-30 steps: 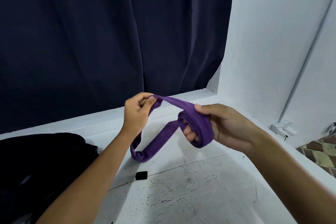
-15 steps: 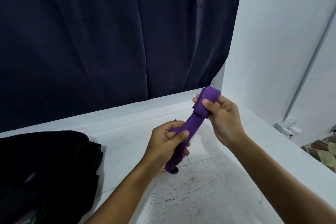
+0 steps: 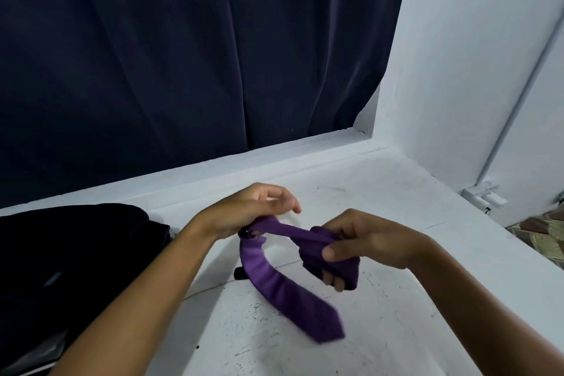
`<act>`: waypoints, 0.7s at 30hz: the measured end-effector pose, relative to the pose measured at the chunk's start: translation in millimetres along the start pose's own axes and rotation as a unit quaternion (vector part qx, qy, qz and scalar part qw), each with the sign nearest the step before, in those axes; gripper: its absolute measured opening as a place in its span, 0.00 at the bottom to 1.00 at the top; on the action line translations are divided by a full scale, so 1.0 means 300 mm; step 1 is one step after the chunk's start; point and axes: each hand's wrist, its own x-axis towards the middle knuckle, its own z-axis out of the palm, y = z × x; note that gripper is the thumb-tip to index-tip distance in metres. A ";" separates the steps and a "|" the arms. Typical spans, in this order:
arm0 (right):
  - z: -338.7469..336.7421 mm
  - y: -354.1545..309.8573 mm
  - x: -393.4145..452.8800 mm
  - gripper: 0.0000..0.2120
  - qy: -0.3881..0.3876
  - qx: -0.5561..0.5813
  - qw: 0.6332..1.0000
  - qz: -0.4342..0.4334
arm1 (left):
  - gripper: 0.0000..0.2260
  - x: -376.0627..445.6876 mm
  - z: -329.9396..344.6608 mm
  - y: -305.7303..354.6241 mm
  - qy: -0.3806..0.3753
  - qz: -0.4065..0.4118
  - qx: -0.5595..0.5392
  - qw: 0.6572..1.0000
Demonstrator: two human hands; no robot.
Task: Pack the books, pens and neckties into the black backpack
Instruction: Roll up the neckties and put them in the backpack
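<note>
At nine o'clock of the view lies the black backpack (image 3: pixel 70 253), slumped on the white table (image 3: pixel 381 192); we cannot tell whether its mouth is open. Just right of it, at about the centre, our left hand (image 3: pixel 247 210) has its lower fingers curled round a mid stretch of the purple necktie (image 3: pixel 274 284), the index finger lifted off and pointing toward three o'clock. From that hand the wide pointed end hangs down toward six o'clock, blurred, near the table. A small black object (image 3: pixel 239 273) sits on the table just behind the hanging length; we cannot identify it. At four o'clock from the left hand, our right hand (image 3: pixel 360 244) clasps the wound bundle of the tie, thumb pressed on its front, fingertips showing beneath.

We judge the step in hand to be rolling the necktie into a compact bundle before packing. The next move calls for winding the loose tail round the bundle while the left hand feeds it with light tension, then carrying it toward nine o'clock to the backpack.

For room, the table's far edge meets a dark curtain (image 3: pixel 183 55) at twelve o'clock, and a white wall (image 3: pixel 473 70) closes two o'clock; the table's right edge runs down at three o'clock. The path leftward looks open.
</note>
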 end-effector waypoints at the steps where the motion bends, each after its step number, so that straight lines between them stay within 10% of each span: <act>1: 0.008 0.010 -0.006 0.09 0.016 0.041 0.999 -0.016 | 0.33 0.009 -0.006 -0.029 -0.048 -0.005 0.005 0.999; 7: 0.056 0.095 -0.046 0.20 0.143 0.227 0.960 -0.086 | 0.20 0.063 0.016 -0.137 -0.074 -0.035 0.043 0.996; 13: 0.077 0.070 -0.138 0.22 0.237 0.283 0.921 -0.124 | 0.18 0.128 -0.008 -0.238 0.066 0.035 0.258 0.963; 17: 0.065 0.017 -0.189 0.15 0.302 0.310 0.892 -0.132 | 0.11 0.211 -0.102 -0.252 0.072 -0.097 0.378 0.918; 21: 0.061 0.006 -0.233 0.16 0.313 0.364 0.870 -0.110 | 0.24 0.246 -0.212 -0.058 -0.033 -0.198 0.072 0.977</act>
